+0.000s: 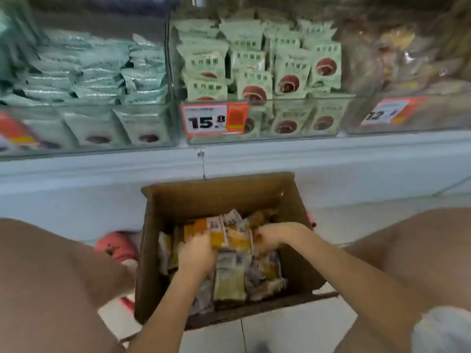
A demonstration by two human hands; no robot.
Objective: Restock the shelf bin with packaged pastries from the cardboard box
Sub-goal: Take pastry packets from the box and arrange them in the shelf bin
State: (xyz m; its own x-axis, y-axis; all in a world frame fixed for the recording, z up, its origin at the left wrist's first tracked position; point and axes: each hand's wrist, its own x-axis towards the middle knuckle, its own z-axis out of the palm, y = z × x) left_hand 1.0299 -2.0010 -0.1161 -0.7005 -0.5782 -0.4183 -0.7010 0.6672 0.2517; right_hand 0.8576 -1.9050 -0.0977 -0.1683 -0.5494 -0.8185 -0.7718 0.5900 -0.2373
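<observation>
An open cardboard box [178,200] stands on the floor between my knees, holding several yellow and grey packaged pastries [229,276]. Both hands are inside it. My left hand [196,253] and my right hand [274,234] close around a stack of orange-yellow packets [224,233] from either side, lifted slightly above the rest. Above, the clear shelf bin [305,123] in the middle holds several pale green packets printed with a red round pastry.
A 15.8 price tag [214,119] hangs on the middle bin. A bin of teal packets [89,80] sits at left and a bin of brownish packets [407,72] at right. A pink shoe [117,247] lies left of the box. My knees flank the box.
</observation>
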